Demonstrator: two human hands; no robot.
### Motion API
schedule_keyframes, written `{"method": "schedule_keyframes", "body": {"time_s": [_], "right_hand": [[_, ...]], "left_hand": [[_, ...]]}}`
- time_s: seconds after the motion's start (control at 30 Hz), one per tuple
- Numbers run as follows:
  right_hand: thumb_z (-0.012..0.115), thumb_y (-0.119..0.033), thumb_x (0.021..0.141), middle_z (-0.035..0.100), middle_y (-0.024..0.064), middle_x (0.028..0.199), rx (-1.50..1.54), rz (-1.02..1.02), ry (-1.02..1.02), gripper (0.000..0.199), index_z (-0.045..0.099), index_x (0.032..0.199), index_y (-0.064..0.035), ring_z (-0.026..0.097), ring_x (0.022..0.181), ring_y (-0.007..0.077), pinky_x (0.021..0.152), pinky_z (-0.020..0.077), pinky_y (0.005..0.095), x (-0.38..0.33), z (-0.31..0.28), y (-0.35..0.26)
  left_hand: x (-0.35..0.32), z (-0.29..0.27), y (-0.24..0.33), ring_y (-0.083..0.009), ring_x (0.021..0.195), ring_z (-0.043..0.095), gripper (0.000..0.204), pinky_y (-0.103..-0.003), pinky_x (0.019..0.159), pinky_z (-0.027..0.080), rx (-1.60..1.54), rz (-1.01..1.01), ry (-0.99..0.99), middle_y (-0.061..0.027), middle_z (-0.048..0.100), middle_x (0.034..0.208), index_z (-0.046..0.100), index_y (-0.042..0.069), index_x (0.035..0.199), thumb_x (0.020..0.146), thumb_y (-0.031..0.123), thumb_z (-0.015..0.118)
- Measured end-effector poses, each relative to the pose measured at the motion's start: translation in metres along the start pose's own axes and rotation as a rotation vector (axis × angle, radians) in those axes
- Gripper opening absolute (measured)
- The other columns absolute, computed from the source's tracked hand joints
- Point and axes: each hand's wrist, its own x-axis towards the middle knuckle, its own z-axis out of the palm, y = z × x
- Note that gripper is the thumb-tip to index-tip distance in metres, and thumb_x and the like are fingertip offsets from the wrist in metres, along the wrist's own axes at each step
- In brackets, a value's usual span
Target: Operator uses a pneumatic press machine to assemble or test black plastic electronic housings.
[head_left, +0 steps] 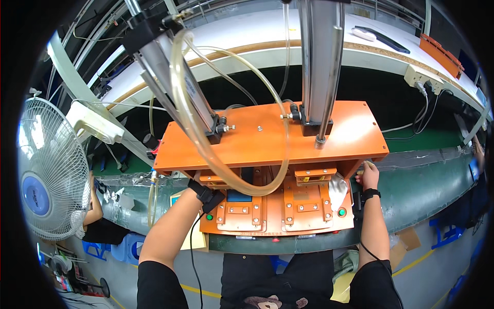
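Fan [51, 175], white and caged, stands at the far left beside another person's arm at the green conveyor belt [427, 185], which runs across the scene behind the work. Next comes the person's left hand [198, 186], wearing a black wrist strap with a cable trailing down; it reaches in under the orange top plate [267, 136] of a press fixture, so the fingers are hidden and I cannot tell whether they are open or closed on anything. Below the plate lies the orange jig base [278, 208] on the desk, with two side-by-side nests, screws, and a dark blue part [239, 195] seated in the left nest, near that hand. Two metal cylinders [321, 62] rise from the top plate, fed by looping clear hoses [206, 144], evidently so the plate can press downward onto the nests. A white cloth [337, 189] rests at the jig's right side above a green button [341, 211]. At the right, the right hand [368, 175], also strapped at the wrist, has its fingers curled against the plate's right end, seemingly on a small control there; what they grip is unclear.
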Motion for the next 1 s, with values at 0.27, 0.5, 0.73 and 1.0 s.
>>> {"method": "schedule_keyframes", "body": {"time_s": [0.27, 0.5, 0.73, 1.0], "right_hand": [[0.056, -0.020, 0.097, 0.061, 0.0097, 0.065, 0.014, -0.033, 0.024, 0.026, 0.061, 0.105, 0.0038, 0.058, 0.044, 0.0166, 0.040, 0.0491, 0.0277, -0.004, 0.002, 0.003], [0.057, -0.020, 0.096, 0.061, 0.0101, 0.063, 0.013, -0.048, 0.019, 0.023, 0.060, 0.096, 0.0034, 0.058, 0.044, 0.0161, 0.039, 0.0478, 0.0272, -0.001, -0.002, 0.003], [0.059, -0.020, 0.094, 0.063, 0.0100, 0.067, 0.091, 0.004, -0.009, 0.022, 0.060, 0.099, 0.0012, 0.059, 0.046, 0.0170, 0.039, 0.0484, 0.0274, 0.001, -0.009, 0.003], [0.060, -0.026, 0.098, 0.068, 0.0017, 0.086, -0.067, -0.097, -0.210, 0.026, 0.065, 0.113, -0.0059, 0.062, 0.071, 0.0080, 0.062, 0.0475, 0.0195, -0.113, -0.056, -0.004]], "left_hand": [[-0.016, -0.018, 0.015, -0.0231, 0.126, 0.053, 0.036, -0.037, 0.105, 0.044, 0.280, -0.068, -0.190, -0.0076, 0.056, 0.135, 0.053, 0.016, 0.133, 0.098, 0.024, 0.056], [-0.005, -0.020, 0.051, -0.0231, 0.125, 0.053, 0.036, -0.037, 0.104, 0.045, 0.516, -0.093, -0.313, -0.0077, 0.056, 0.135, 0.053, 0.016, 0.133, 0.097, 0.023, 0.056], [-0.017, 0.003, 0.101, -0.0231, 0.125, 0.053, 0.036, -0.037, 0.103, 0.045, 0.746, -0.093, -0.362, -0.0078, 0.056, 0.135, 0.053, 0.016, 0.133, 0.097, 0.023, 0.057], [-0.108, 0.006, 0.159, -0.0460, 0.127, 0.043, 0.033, -0.046, 0.110, 0.036, 0.685, 0.133, -0.222, -0.0303, 0.051, 0.130, 0.061, 0.003, 0.121, 0.092, 0.018, 0.059]]}}
